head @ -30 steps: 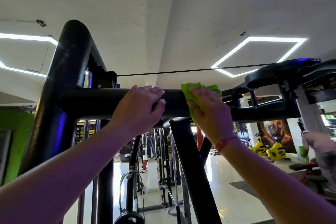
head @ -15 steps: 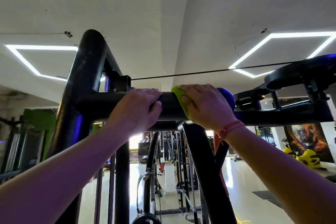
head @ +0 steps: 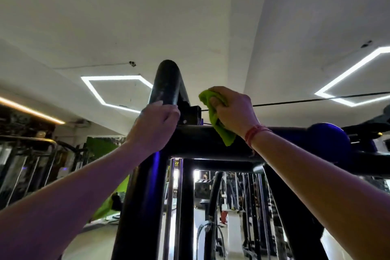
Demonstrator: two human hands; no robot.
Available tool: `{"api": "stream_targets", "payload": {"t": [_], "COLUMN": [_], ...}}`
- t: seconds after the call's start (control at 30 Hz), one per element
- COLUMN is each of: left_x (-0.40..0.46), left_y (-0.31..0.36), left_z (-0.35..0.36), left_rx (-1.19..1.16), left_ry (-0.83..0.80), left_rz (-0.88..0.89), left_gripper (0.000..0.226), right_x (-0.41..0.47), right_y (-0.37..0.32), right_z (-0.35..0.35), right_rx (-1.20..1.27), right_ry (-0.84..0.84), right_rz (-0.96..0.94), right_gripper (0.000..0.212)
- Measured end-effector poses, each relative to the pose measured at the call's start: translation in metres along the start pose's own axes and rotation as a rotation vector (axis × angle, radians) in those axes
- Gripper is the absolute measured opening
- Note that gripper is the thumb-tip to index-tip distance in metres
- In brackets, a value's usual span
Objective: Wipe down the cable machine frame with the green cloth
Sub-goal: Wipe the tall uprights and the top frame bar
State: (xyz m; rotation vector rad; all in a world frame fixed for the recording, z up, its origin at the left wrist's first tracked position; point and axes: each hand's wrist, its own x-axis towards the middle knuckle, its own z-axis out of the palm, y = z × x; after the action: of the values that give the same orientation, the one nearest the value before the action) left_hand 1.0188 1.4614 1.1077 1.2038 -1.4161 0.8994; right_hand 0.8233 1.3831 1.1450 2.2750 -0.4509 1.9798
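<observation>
Head view looks up at the black cable machine frame (head: 202, 143) beneath a white ceiling. Left hand (head: 155, 126) curls its fingers around the upright tube where that tube meets the horizontal crossbar. Right hand (head: 232, 112) clutches the bunched green cloth (head: 213, 116) just above the crossbar, with a tail of the cloth hanging down over the bar's front. A red string bracelet (head: 254, 135) circles the right wrist. Behind the right hand, a thin black cable (head: 316, 99) runs rightward below a hexagonal ceiling light (head: 346, 80).

The right hand (head: 233, 112) covers most of the green cloth (head: 219, 126), the left hand (head: 157, 126) hides the frame (head: 166, 84) joint beneath it, and the cable (head: 316, 99) runs off the right edge
</observation>
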Motion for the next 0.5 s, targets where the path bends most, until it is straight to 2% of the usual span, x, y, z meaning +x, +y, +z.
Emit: {"api": "stream_targets", "payload": {"t": [0.2,0.3,0.4,0.5], "left_x": [0.025,0.037,0.053,0.071], "left_y": [-0.047,-0.068,-0.086,-0.105], "left_z": [-0.024,-0.025,-0.024,-0.017], "left_rx": [-0.254,-0.384,-0.625,-0.845], "left_ry": [-0.079,-0.101,-0.12,-0.1], "left_rz": [-0.183,-0.303,-0.362,-0.38], "left_gripper": [0.045,0.053,0.063,0.051], "right_x": [0.049,0.078,0.091,0.078], "right_y": [-0.04,-0.048,-0.052,-0.051], "right_z": [0.084,0.121,0.15,0.159], "right_rx": [0.034,0.026,-0.07,-0.138], "right_ry": [0.037,0.092,0.039,-0.028], "right_rz": [-0.022,0.021,0.076,0.053], "right_gripper": [0.026,0.031,0.041,0.047]}}
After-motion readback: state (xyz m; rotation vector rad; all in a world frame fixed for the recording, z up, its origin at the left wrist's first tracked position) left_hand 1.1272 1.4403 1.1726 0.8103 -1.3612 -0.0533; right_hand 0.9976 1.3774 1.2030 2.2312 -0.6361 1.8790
